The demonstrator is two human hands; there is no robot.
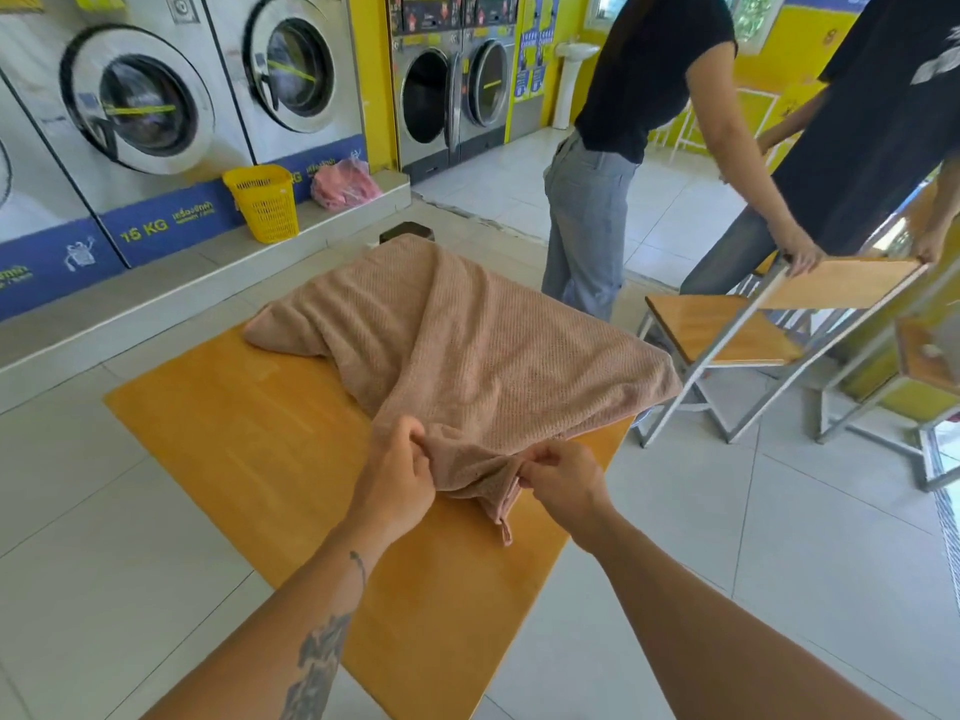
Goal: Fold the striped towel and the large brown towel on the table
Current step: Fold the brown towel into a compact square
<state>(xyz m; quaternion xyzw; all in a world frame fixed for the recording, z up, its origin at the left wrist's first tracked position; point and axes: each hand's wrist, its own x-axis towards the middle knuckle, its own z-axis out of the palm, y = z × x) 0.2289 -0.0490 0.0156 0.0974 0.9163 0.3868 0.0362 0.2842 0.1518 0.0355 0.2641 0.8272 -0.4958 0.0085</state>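
Note:
A large brown towel (457, 345) lies rumpled across the far half of the orange wooden table (249, 439), its right side hanging over the table's right edge. My left hand (397, 483) pinches the towel's near edge. My right hand (563, 478) pinches the same edge a short way to the right, where a small hanging loop dangles. The cloth bunches up between both hands. No striped towel is visible.
Two people stand at the right, one holding the back of a wooden chair (737, 330). Washing machines (150, 111) line the left wall. A yellow basket (266, 202) and a pink bag (345, 187) sit on the ledge. White tiled floor surrounds the table.

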